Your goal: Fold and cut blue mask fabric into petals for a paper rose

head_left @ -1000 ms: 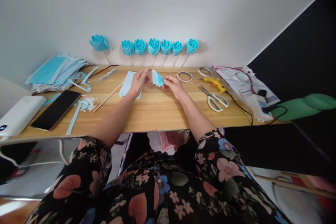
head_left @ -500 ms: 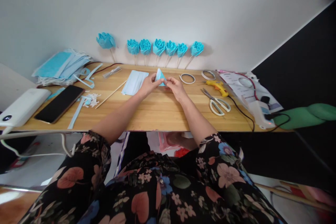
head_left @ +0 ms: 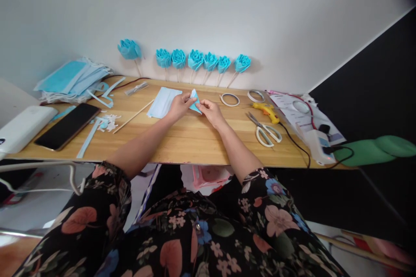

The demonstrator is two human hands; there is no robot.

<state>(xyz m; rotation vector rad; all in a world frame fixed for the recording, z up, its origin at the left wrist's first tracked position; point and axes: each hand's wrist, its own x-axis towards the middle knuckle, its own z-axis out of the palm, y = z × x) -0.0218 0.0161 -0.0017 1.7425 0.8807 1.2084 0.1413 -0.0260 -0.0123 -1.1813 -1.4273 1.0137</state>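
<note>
Between my two hands is a small folded piece of blue mask fabric (head_left: 194, 100), roughly triangular with its point upward. My left hand (head_left: 180, 105) pinches its left side, and my right hand (head_left: 210, 111) pinches its lower right side. Both hands are held over the wooden table. Just left of my left hand lies a pale, flat face mask (head_left: 164, 102), partly behind the fingers. A thin wooden stick (head_left: 134, 116) rests diagonally beside that mask. To the right of my right hand is a roll of white tape (head_left: 229, 104).
Several blue fabric roses (head_left: 195, 59) on sticks lean against the wall. On the left are stacked masks (head_left: 66, 78), a power bank (head_left: 27, 127), a phone (head_left: 67, 126) and fabric scraps (head_left: 108, 123). On the right lie scissors (head_left: 264, 130), a yellow glue gun (head_left: 265, 111) and a power strip (head_left: 320, 147).
The blue fabric piece has become narrower and tilts differently between my fingers. My right hand has moved slightly left, closer to my left hand. The whole view has shifted a little.
</note>
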